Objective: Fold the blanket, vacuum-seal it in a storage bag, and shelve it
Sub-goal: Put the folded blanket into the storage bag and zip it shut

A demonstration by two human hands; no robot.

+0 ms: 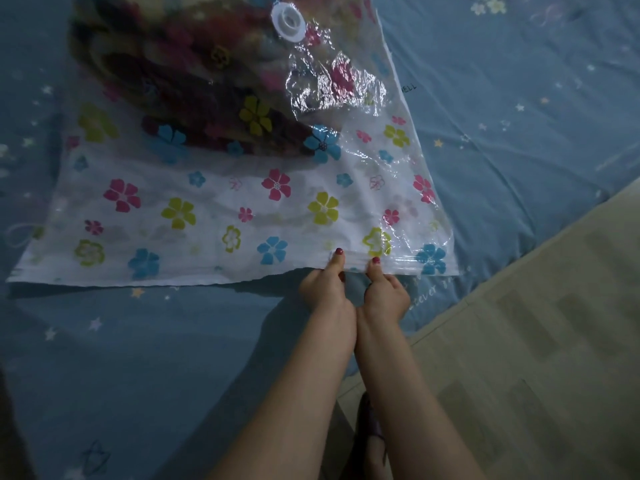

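A clear storage bag [214, 216] printed with coloured flowers lies flat on the bed. A folded dark, multicoloured blanket [180, 84] fills its far half. A round white valve [288, 21] sits on top of the bag near the far end. My left hand [325, 285] and my right hand [384, 292] are side by side at the bag's near edge, right of its middle. Both pinch the zip strip [398, 263] with thumbs on top and fingers curled beneath.
The bag rests on a blue bedsheet [138, 358] with small stars. The bed's edge runs diagonally at the right, with pale wood-pattern floor [554, 341] beyond it. A foot [372, 431] shows on the floor below my arms.
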